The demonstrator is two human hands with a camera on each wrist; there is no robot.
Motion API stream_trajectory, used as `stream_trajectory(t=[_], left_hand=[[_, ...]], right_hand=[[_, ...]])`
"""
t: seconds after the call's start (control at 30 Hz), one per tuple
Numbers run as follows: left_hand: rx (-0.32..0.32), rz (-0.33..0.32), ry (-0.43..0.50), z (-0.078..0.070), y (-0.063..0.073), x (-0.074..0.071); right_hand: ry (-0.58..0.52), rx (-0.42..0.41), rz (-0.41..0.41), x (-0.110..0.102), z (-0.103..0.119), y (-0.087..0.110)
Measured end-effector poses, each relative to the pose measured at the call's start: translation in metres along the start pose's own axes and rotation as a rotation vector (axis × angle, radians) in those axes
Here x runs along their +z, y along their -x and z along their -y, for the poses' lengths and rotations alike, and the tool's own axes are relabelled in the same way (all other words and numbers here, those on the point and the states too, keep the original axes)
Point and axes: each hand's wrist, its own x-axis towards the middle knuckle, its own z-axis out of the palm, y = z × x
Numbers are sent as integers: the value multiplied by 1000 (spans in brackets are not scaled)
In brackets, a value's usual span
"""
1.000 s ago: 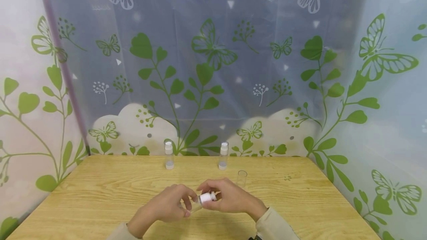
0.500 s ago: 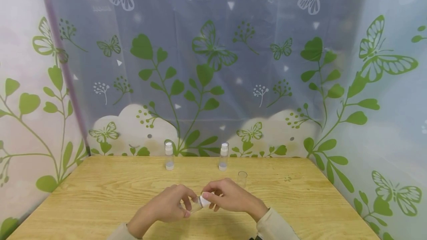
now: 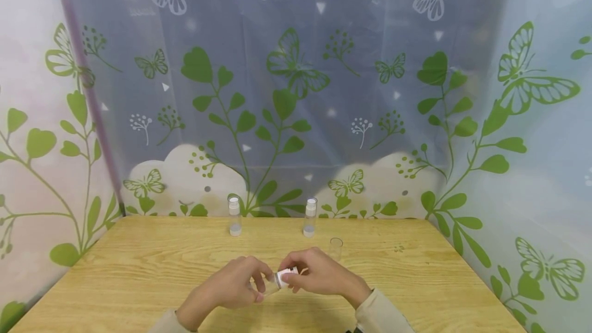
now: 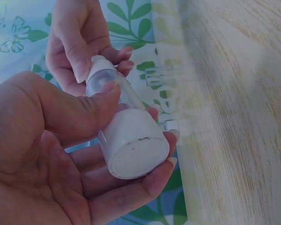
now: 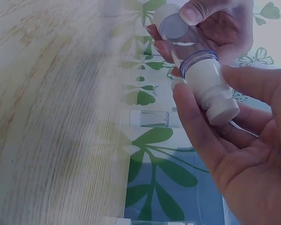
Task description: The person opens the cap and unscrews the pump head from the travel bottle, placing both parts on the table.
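Observation:
A small clear pump bottle [image 4: 133, 145] with a white base is held tilted between both hands above the table, its white pump top [image 5: 208, 79] pointing right in the head view. My left hand [image 3: 237, 281] grips the body and base, thumb across the clear side, fingers under the base in the left wrist view. Around the white collar of the pump top, my right hand [image 3: 319, 272] pinches with thumb and fingers. Just behind the right hand stands a clear cap [image 3: 336, 248], its lower part hidden by that hand.
Two similar pump bottles, one left [image 3: 235, 222] and one right [image 3: 309, 222], stand upright near the back edge of the wood-grain table [image 3: 152, 256]. Behind and beside the table hangs a curtain [image 3: 347, 117] printed with leaves and butterflies.
My right fingers have shifted around the white pump top, covering more of it half a second ago and uncovering part of it now. The left hand keeps its hold in place.

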Motion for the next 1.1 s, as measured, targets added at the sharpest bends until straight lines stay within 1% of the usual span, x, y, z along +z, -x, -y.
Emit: stream_trajectory(t=[0.13, 0.37, 0.6, 0.77, 1.0, 1.1], left_hand=[[2, 0, 6, 0, 0, 1], [3, 3, 18, 1, 0, 1], [4, 5, 27, 2, 0, 2], [11, 1, 27, 3, 1, 2], [1, 0, 25, 3, 0, 2], [4, -3, 21, 4, -1, 1]], right_hand=[[-2, -11, -7, 0, 2, 1], [50, 8, -25, 0, 3, 0], [51, 17, -29, 1, 4, 0], [68, 4, -32, 0, 4, 0], [83, -17, -34, 0, 2, 0], [86, -12, -36, 0, 1, -1]])
